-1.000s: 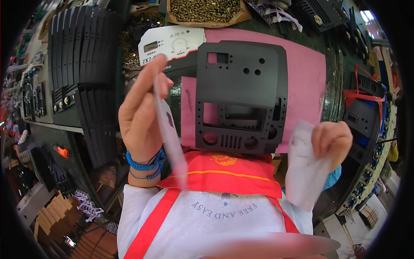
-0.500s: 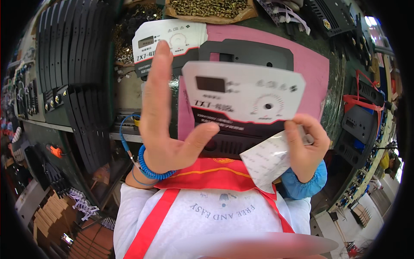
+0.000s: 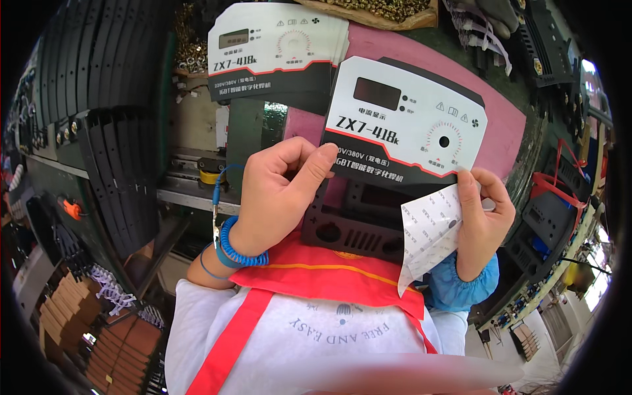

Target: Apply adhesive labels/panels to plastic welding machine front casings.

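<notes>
Between my two hands is a white, black and red panel sticker, printed with a dial ring and a dark display window. My left hand pinches its lower left corner between thumb and fingers. At the lower right corner, my right hand grips the sticker along with its white backing paper, which hangs peeled and folded down. Below the sticker, near my apron, lies a black plastic panel with round holes and slots, partly covered. More such stickers lie in a stack at the far left, on the bench.
Under the work lies a pink mat. A carton of brass fittings stands at the back. Black panels are stacked at the left, and others with a red strap stand at the right. A blue coiled wrist strap circles my left wrist.
My left hand, earlier stretched out and spread, has closed on the sticker's lower left corner. The sticker has moved right in view and its face shows more squarely. My right hand keeps its grip.
</notes>
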A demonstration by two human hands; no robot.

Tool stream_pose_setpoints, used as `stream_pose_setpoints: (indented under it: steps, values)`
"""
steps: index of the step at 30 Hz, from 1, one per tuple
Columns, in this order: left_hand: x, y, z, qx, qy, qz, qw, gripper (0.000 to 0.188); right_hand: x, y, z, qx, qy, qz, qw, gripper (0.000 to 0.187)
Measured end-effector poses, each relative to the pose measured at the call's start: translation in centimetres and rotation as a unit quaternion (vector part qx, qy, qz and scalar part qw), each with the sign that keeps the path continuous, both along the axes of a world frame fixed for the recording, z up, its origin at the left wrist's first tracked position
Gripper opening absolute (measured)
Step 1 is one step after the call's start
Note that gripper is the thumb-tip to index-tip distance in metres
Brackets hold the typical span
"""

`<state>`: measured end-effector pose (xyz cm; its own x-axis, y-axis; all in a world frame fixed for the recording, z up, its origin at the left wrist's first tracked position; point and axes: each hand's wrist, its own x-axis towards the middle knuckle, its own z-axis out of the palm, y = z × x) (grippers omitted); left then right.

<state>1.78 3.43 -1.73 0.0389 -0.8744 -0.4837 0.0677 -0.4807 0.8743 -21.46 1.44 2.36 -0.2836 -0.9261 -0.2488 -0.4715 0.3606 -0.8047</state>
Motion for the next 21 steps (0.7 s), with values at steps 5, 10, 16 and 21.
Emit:
stream_pose_setpoints:
  steps: [5, 10, 16, 21]
  values:
    - [-0.27, 0.35, -0.19, -0.016, -0.011, 0.010, 1.000, 0.029, -0.06, -0.07, -0.33, -0.004, 0.027, -0.003, 1.000, 0.016]
    - [-0.36, 0.18, 0.37, 0.009, -0.031, -0.002, 0.999, 0.027, -0.13, 0.11, -0.42, -0.008, 0.035, -0.011, 0.999, 0.015]
    - [-0.48, 0.21, 0.23, -0.016, -0.045, 0.005, 0.999, 0.027, 0.05, 0.05, -0.17, 0.008, 0.026, -0.024, 0.999, 0.016]
    - [-0.46, 0.11, 0.29, -0.011, -0.063, -0.010, 0.998, 0.027, -0.14, 0.06, -0.18, 0.008, 0.014, -0.015, 1.000, 0.016]
